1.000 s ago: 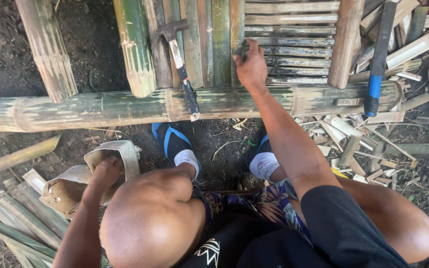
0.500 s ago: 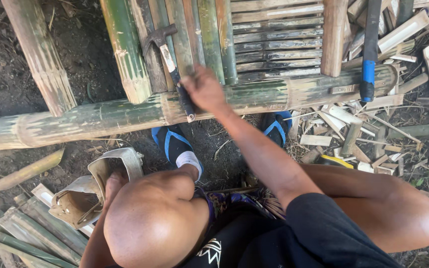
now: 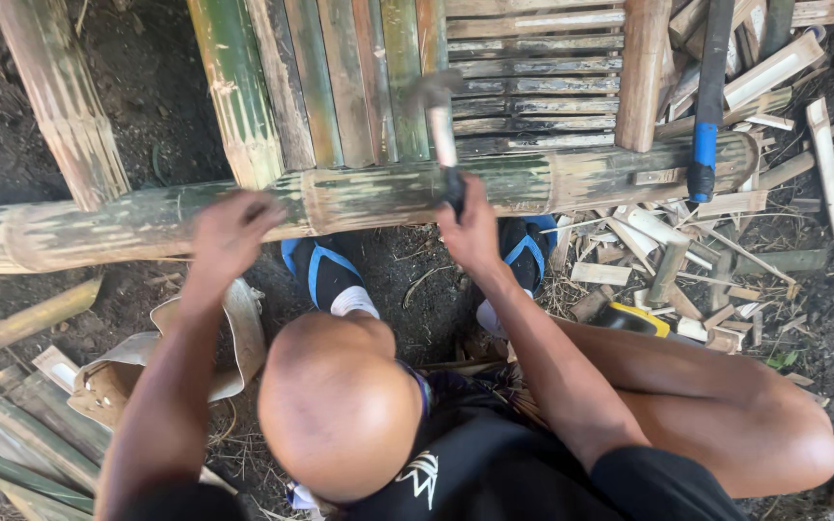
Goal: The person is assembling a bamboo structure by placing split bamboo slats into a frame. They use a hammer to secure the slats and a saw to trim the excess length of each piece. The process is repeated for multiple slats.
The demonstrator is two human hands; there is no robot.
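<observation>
Right hand [image 3: 470, 227] is clamped round the dark handle of a hammer [image 3: 441, 125], its blurred head lifted just beyond the hand over the split bamboo slats [image 3: 340, 87], while the left hand [image 3: 229, 232] spreads its fingers, blurred too, against the thick green bamboo pole [image 3: 359, 198] lying crosswise right beneath both hands. Out past the right hand a blue-handled tool [image 3: 707, 106] leans on the pole among pale bamboo offcuts [image 3: 668, 251], all on bare dark dirt ground [image 3: 147, 106] outdoors
</observation>
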